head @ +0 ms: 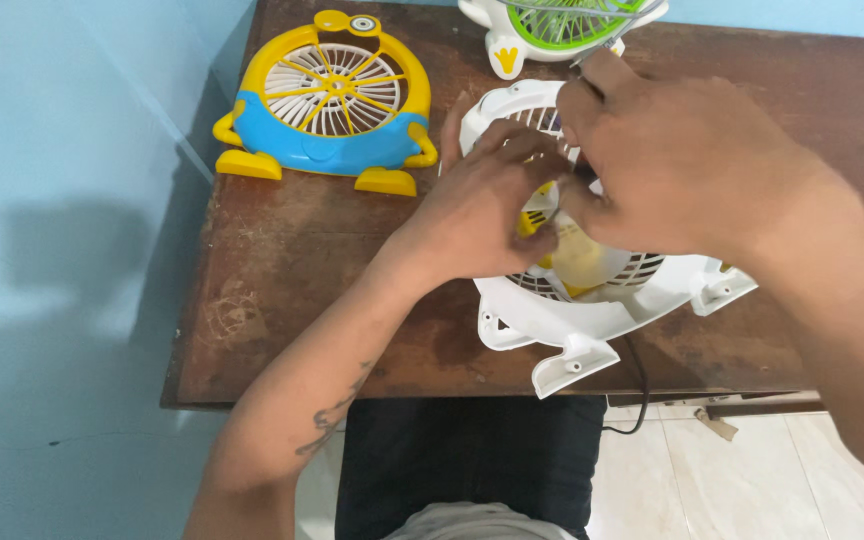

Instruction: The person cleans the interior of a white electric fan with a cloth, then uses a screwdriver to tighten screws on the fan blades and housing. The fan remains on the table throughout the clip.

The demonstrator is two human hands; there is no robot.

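A white plastic fan housing (592, 320) with a grille lies flat on the brown wooden table (282, 260), its feet toward me. My left hand (487, 200) rests on its grille, fingers curled around a small yellow part (535, 222) at the hub. My right hand (682, 165) is closed over the centre of the housing, pinching something at the hub; what it grips is hidden. A pale yellow round piece (582, 262) shows under both hands.
A yellow and blue toy-shaped fan (332, 100) lies at the table's far left. A green and white fan (562, 28) sits at the far edge. A black cable (640, 385) hangs off the near edge. A light blue wall is on the left, tiled floor below.
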